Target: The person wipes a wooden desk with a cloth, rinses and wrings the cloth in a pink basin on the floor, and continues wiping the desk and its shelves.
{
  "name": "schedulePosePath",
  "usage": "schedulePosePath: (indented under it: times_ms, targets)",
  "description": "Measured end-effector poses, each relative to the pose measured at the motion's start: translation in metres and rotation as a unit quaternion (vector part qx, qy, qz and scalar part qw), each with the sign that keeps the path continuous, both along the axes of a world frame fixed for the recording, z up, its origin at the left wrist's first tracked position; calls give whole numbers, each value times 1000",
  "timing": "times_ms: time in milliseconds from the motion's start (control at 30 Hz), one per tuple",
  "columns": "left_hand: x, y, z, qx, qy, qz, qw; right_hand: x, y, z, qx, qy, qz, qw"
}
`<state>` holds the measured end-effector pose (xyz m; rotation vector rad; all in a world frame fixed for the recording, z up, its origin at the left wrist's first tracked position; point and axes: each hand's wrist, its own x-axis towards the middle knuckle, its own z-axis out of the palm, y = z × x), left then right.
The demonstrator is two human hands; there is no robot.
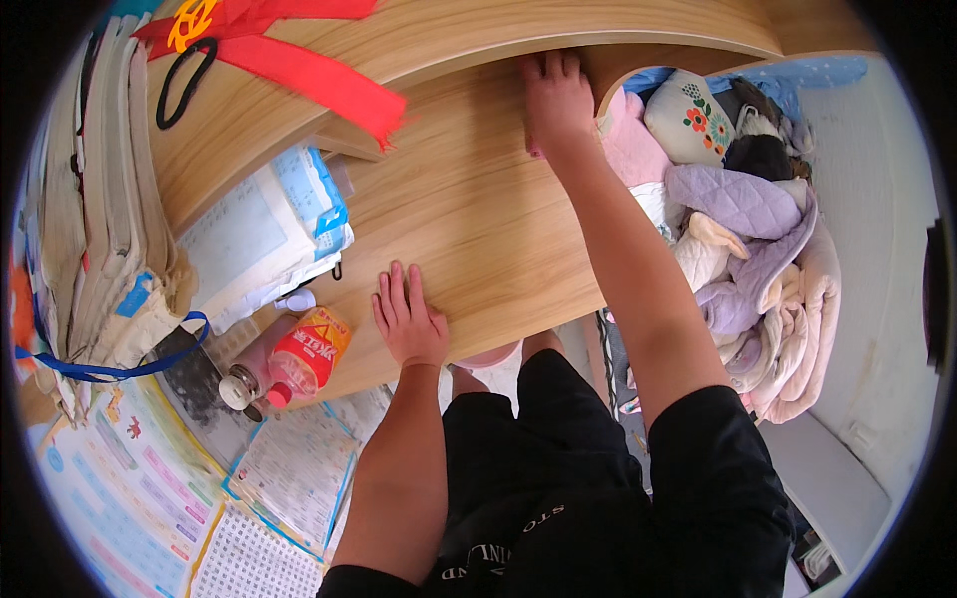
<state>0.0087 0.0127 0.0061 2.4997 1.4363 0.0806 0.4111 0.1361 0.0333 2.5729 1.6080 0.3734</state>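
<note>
My left hand (410,318) lies flat on the wooden desktop (493,224) near its front edge, fingers spread, with nothing in it. My right hand (561,101) reaches to the back of the desktop, under the curved shelf and beside its side panel. Under its palm I press a pink cloth (535,147), of which only a small edge shows; the fingertips are partly in shadow. To the left of my left hand lie a drink bottle with a red label (310,355) and a pinkish bottle with a pale cap (241,385).
A wooden shelf (419,37) curves above the desktop, with a red ribbon (321,82) and a black band (185,84) on it. Upright books (112,187) and a paper stack (254,232) are at left. Folded quilts (748,202) and a floral pillow (688,116) lie at right.
</note>
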Motion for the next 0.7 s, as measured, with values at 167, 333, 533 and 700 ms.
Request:
schedulePosePath:
  times_ms: [167,333,533,700]
  targets:
    - [-1,0,-2,5,-3,-1,1000,-27,-2,-15,-11,-42,-46,998]
    - [2,0,3,-2,-14,-1,1000,-29,-17,-22,54,140,-68,986]
    - [1,-1,1,7,-18,2,1000,-60,-49,-14,36,90,-13,995]
    - [0,1,3,2,-24,2,1000,-48,-41,-18,86,108,-56,989]
